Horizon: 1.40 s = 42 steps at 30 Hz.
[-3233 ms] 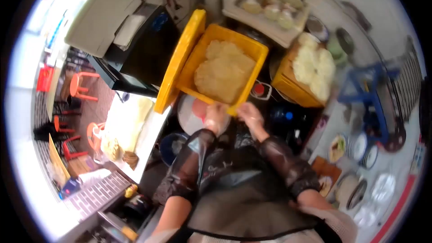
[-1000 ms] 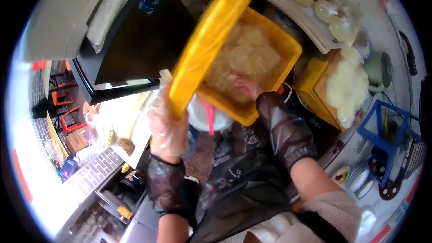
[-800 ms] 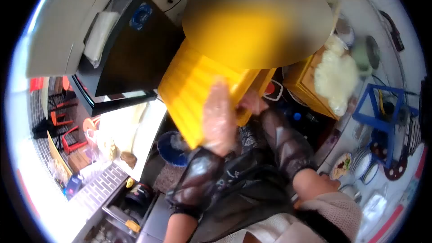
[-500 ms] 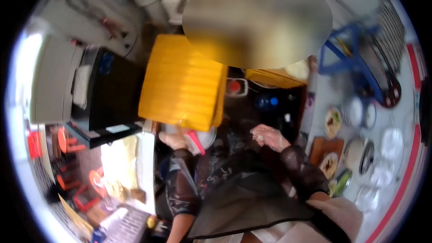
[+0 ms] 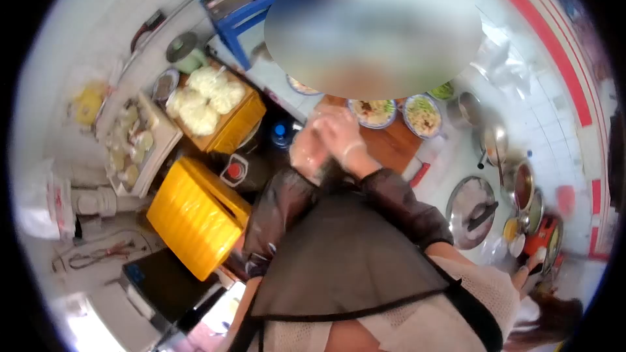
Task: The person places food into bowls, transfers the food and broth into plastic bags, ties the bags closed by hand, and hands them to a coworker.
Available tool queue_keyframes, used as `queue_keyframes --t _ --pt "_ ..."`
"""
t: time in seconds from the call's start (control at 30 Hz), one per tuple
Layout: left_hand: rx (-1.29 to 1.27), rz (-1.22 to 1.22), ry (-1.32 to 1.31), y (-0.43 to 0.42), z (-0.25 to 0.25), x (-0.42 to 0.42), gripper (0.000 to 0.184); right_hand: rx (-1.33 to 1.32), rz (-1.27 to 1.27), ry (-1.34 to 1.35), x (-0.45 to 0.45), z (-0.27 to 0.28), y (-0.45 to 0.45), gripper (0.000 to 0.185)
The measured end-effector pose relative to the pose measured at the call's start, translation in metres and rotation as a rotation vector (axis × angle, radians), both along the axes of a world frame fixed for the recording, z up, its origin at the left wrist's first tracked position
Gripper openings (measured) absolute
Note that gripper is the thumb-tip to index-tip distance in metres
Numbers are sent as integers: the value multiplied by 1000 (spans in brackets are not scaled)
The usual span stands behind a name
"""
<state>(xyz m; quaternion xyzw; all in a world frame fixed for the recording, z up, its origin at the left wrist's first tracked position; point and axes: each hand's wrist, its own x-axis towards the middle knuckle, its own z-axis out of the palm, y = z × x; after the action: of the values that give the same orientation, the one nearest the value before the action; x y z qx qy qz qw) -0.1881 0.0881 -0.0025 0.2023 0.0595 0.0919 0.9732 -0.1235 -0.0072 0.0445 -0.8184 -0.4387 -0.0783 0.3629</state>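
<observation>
My left hand (image 5: pixel 306 151) and my right hand (image 5: pixel 342 134), both in clear plastic gloves, are brought together in front of my dark apron. The right lies against the left, with the fingers of both curled and pressed together. Whether anything is between them is hidden. Just beyond is a wooden board (image 5: pixel 391 150) on the counter. Nearest to my right hand is a bowl of noodles (image 5: pixel 372 113) with dark topping and greens. Beside it sits a second noodle bowl (image 5: pixel 422 117). Part of another bowl (image 5: pixel 304 85) shows behind my hands.
At left are a yellow ridged box (image 5: pixel 195 218), pale bundles (image 5: pixel 203 101) on a yellow crate and a blue-capped jug (image 5: pixel 280 132). Right are a pot (image 5: pixel 464 109), a round lid (image 5: pixel 471 212) and a red-handled tool (image 5: pixel 420 175). A co-worker's hand (image 5: pixel 538 259) is lower right. A blurred oval covers the top middle.
My view has turned right, toward the counter with the bowls. My left hand has left the yellow box and the pink-handled item, and my two hands, apart before, now touch.
</observation>
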Motion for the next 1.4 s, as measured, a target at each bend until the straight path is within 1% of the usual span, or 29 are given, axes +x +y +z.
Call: queue_keyframes --t 0.07,0.13,0.2,0.23,0.33,0.37,0.4,0.43,0.5,0.57,0.6,0.63,0.67,0.73,0.8,0.83,0.87,0.9,0.97,1.0,1.03,1.07,1.1,1.17,1.2,1.27,1.33,1.37,1.4 --pt "187 -140 -254 -26 13 31 40 -68 -132 191 32 12 -28 29" --pt "48 -20 261 -48 -18 63 47 -115 -267 261 65 -6 -44 31" --pt "1071 158 137 -49 -104 106 29 -44 -352 110 93 -26 -62 30" --pt "1256 164 120 -56 -77 101 26 -55 -360 130 101 -33 -73 30" --pt "1814 366 86 -70 -12 110 19 126 -189 651 113 -13 -91 30" --pt "1814 365 89 -69 -13 116 19 124 -188 654 114 -14 -96 30" --pt "1725 272 -44 -63 -15 126 19 70 -192 600 121 -14 -98 31" --pt "1578 192 -23 -59 -27 131 20 21 -196 550 130 -17 -97 32" --pt "1271 67 38 -51 -50 142 25 137 -264 704 141 -39 -93 30" --pt "1883 314 -257 -37 -14 136 27 637 -445 1132 154 -76 -91 31" --pt "1879 281 -272 -30 -12 136 27 746 -484 1099 149 -72 -91 33" --pt "1909 141 -151 -23 -10 141 26 757 -511 1097 149 -82 -94 33" --pt "1935 5 -33 -14 -9 147 26 556 -494 907 152 -97 -97 34" --pt "1888 -23 -55 -2 -15 151 25 81 -439 432 144 -104 -97 32" --pt "1834 -48 -68 12 -41 156 24 -38 -497 374 140 -118 -87 31" --pt "1669 -82 -185 21 -71 162 24 -153 -521 309 139 -123 -80 30" --pt "1585 -101 -243 26 -78 167 24 -228 -676 501 135 -92 -71 31" --pt "1499 -124 -299 32 -85 173 24 -227 -689 506 136 -84 -71 31" --pt "1676 -197 -199 36 -82 174 24 -461 -624 353 135 -70 -70 33" --pt "1673 -213 -206 34 -82 175 24 -461 -637 362 132 -59 -69 33" --pt "1362 -274 -56 29 -85 178 22 -200 -675 520 130 -35 -65 33" --pt "1201 -318 10 24 -77 179 22 67 -706 666 128 -23 -64 32" --pt "1037 -348 80 18 -70 180 22 64 -727 667 127 -27 -64 32" --pt "1470 -316 -374 5 -8 185 22 431 -562 1088 133 -41 -67 26" --pt "1461 -323 -404 -6 -12 193 22 359 -644 1030 138 -42 -73 21" --pt "725 -555 441 -34 -11 204 25 357 -711 953 142 -28 -89 22" --pt "748 -527 375 -57 -3 213 30 273 -799 769 150 -44 -112 26" --pt "772 -486 317 -66 1 218 34 422 -842 794 152 -44 -125 22" --pt "787 -490 368 -76 3 225 27 517 -916 671 157 -48 -137 21"
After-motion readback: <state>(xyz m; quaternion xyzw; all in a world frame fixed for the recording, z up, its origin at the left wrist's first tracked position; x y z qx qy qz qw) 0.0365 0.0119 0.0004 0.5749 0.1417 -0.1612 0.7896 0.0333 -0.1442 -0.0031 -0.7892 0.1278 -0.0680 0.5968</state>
